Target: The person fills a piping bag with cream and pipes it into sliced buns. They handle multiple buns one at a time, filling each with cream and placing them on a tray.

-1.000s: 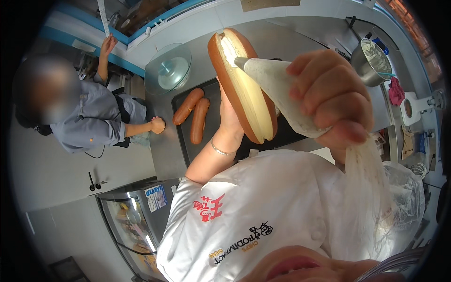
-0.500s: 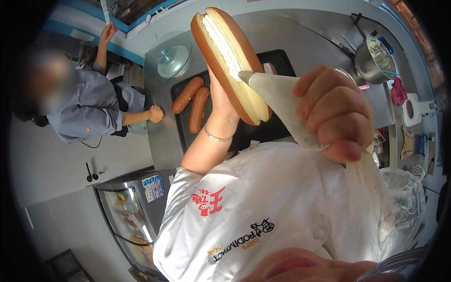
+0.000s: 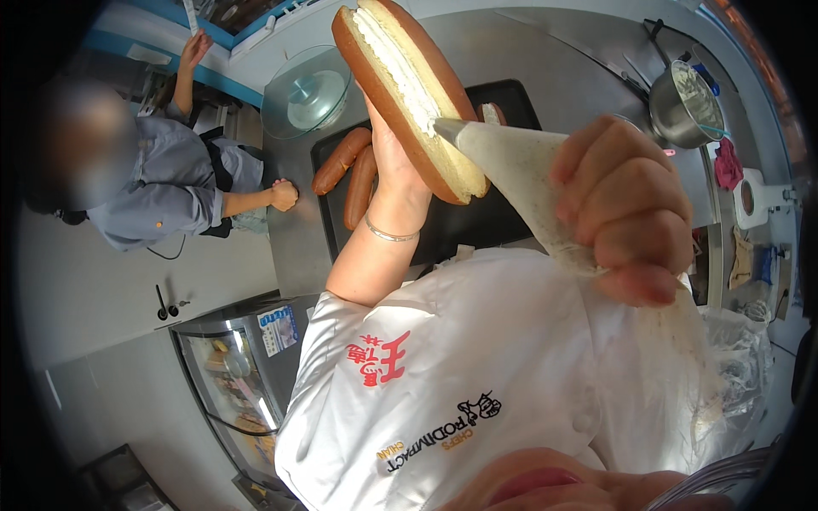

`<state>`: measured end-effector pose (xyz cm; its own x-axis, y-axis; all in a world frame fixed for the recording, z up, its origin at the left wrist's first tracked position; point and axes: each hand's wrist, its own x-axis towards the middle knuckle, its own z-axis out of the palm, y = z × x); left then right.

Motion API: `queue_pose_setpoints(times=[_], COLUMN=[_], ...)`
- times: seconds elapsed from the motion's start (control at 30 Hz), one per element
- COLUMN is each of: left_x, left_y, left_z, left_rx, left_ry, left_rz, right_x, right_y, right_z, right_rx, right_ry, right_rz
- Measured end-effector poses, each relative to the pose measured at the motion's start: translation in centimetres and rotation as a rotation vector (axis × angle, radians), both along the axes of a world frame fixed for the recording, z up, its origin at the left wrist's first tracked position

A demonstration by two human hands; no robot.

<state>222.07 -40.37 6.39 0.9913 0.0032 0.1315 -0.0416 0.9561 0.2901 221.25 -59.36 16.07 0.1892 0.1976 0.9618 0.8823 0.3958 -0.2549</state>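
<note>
Held up in front of me, a split long bread bun has a line of white cream running along its cut. My left hand is closed round it from behind and below, its fingers mostly hidden by the bread. My right hand is squeezed round a whitish piping bag. The bag's metal tip meets the end of the cream, in the bun's nearer half. The bag's slack tail hangs below my right fist.
A dark baking tray on the steel table bears two brown buns and a partly hidden cream-filled one. A glass dish stands beside it. A metal mixing bowl is far right. A co-worker stands left.
The bun has shifted slightly up and left. The piping tip sits closer to the bun's near end, and the cream line is longer. My right hand has moved a little right.
</note>
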Motion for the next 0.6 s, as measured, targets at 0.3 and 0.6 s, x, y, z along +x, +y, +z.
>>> queue_pose_setpoints(times=[0.3,0.6], left_x=[0.2,0.2], left_y=[0.2,1.0], left_z=[0.2,0.5], left_rx=[0.098,0.098], left_ry=[0.144,0.099], left_rz=[0.132,0.178], right_x=[0.4,-0.2], right_y=[-0.6,-1.6], right_z=[-0.1,-0.4], right_rx=[-0.101,-0.216], right_ry=[-0.042,-0.07], right_rz=[-0.009,0.002])
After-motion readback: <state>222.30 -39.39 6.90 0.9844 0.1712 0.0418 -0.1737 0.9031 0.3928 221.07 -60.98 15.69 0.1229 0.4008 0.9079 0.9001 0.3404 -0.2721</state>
